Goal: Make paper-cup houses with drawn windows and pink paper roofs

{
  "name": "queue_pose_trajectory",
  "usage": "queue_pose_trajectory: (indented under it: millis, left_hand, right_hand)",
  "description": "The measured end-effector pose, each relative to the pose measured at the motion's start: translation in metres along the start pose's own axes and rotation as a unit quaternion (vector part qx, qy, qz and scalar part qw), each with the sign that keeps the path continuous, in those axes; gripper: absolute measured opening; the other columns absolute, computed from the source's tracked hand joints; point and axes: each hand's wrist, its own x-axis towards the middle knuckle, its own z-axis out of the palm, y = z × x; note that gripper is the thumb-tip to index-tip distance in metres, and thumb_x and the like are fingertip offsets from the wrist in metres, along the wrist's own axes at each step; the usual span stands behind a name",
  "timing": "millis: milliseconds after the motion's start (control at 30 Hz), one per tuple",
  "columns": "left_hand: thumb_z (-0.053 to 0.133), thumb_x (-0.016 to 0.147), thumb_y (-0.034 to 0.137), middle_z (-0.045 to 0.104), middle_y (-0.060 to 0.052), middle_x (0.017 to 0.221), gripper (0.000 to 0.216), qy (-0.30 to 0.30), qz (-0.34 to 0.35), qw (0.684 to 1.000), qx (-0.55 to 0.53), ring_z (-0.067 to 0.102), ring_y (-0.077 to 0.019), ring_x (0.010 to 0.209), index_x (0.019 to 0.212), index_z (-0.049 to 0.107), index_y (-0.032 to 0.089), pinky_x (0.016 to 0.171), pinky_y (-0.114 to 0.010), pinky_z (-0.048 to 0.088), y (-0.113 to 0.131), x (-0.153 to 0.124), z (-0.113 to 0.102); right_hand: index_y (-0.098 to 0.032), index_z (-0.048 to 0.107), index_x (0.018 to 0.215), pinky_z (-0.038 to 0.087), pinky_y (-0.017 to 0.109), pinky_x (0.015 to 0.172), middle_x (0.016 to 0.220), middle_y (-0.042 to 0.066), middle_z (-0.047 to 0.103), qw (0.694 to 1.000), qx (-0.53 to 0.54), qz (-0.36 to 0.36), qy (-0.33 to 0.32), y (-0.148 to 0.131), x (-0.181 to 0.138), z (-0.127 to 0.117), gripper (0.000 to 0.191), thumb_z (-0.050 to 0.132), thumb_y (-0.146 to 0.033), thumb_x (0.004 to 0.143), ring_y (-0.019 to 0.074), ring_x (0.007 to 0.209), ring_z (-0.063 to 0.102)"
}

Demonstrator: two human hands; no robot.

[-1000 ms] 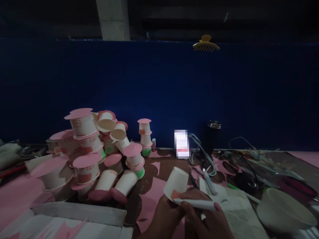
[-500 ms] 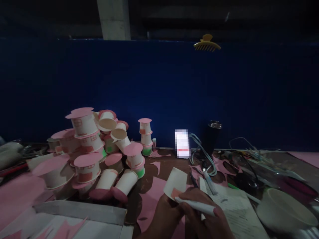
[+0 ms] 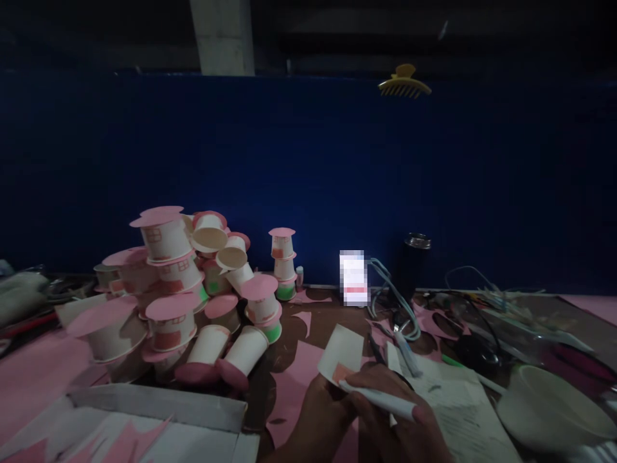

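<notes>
A white paper cup is gripped in my left hand, tilted over pink paper on the table. Near its lower edge shows an orange-pink coloured patch. My right hand is closed around a white marker, its tip at the patch on the cup. Both hands are close together, and the fingers partly hide the cup's lower end. To the left stands a pile of paper cups with round pink paper tops, several with drawn windows and coloured patches.
A lit phone with a cable leans at the back, beside a dark flask. On the right lie a written sheet and a pale bowl. An open white box with pink scraps sits front left.
The whole view has shifted very slightly. Both hands, the cup and the marker keep nearly the same pose.
</notes>
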Motion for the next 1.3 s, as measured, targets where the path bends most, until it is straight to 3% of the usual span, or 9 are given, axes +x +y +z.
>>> queue_pose_trajectory:
  millis: [167, 267, 433, 867, 1033, 1300]
  left_hand:
    - [0.075, 0.057, 0.031, 0.048, 0.005, 0.049, 0.025, 0.026, -0.015, 1.0, 0.001, 0.035, -0.0077, 0.044, 0.068, 0.06, 0.014, 0.044, -0.023, 0.027, -0.008, 0.006, -0.002]
    - [0.074, 0.062, 0.041, 0.049, 0.003, 0.051, 0.032, 0.005, -0.008, 1.0, -0.01, 0.034, -0.0073, 0.043, 0.068, 0.059, 0.013, 0.043, -0.023, 0.026, -0.01, 0.008, -0.003]
    - [0.072, 0.061, 0.048, 0.046, 0.003, 0.05, 0.038, 0.003, -0.003, 1.0, 0.009, 0.033, -0.0077, 0.043, 0.067, 0.057, 0.014, 0.042, -0.023, 0.025, -0.014, 0.01, -0.003]
    - [0.068, 0.065, 0.043, 0.048, 0.003, 0.05, 0.032, 0.015, -0.01, 0.999, 0.036, 0.036, -0.0087, 0.043, 0.072, 0.06, 0.013, 0.042, -0.023, 0.026, -0.018, 0.012, -0.003]
    - [0.069, 0.062, 0.038, 0.045, 0.004, 0.042, 0.026, 0.018, -0.013, 0.999, 0.041, 0.035, -0.0086, 0.04, 0.062, 0.057, 0.014, 0.04, -0.023, 0.023, -0.015, 0.01, -0.003]
    - [0.073, 0.062, 0.037, 0.048, 0.004, 0.048, 0.03, 0.028, -0.012, 0.999, 0.035, 0.036, -0.0078, 0.043, 0.073, 0.064, 0.011, 0.042, -0.022, 0.026, -0.019, 0.011, -0.003]
  right_hand:
    - [-0.025, 0.064, 0.097, 0.055, 0.031, 0.075, 0.09, 0.006, 0.073, 0.998, -0.039, 0.028, 0.034, 0.006, -0.007, -0.005, 0.015, 0.051, -0.026, 0.089, 0.0213, 0.084, 0.069]
    - [-0.024, 0.065, 0.094, 0.055, 0.032, 0.074, 0.088, 0.007, 0.073, 0.994, -0.06, 0.065, 0.07, 0.011, -0.01, -0.006, 0.019, 0.048, -0.031, 0.09, 0.0215, 0.081, 0.069]
    - [-0.024, 0.066, 0.091, 0.056, 0.03, 0.073, 0.085, 0.004, 0.074, 0.994, -0.072, 0.035, 0.077, 0.009, -0.006, -0.004, 0.019, 0.049, -0.033, 0.09, 0.0204, 0.079, 0.07]
    - [-0.026, 0.068, 0.088, 0.056, 0.029, 0.075, 0.08, 0.001, 0.076, 0.995, -0.055, 0.038, 0.076, 0.004, -0.002, 0.0, 0.019, 0.051, -0.034, 0.09, 0.0187, 0.073, 0.072]
    - [-0.023, 0.066, 0.092, 0.057, 0.026, 0.072, 0.083, 0.003, 0.075, 0.997, -0.038, 0.009, 0.059, 0.002, 0.003, -0.003, 0.014, 0.052, -0.027, 0.089, 0.0175, 0.076, 0.072]
    - [-0.023, 0.066, 0.093, 0.057, 0.026, 0.071, 0.085, 0.003, 0.073, 0.997, -0.046, -0.011, 0.063, 0.005, 0.001, -0.001, 0.013, 0.054, -0.025, 0.088, 0.0171, 0.079, 0.07]
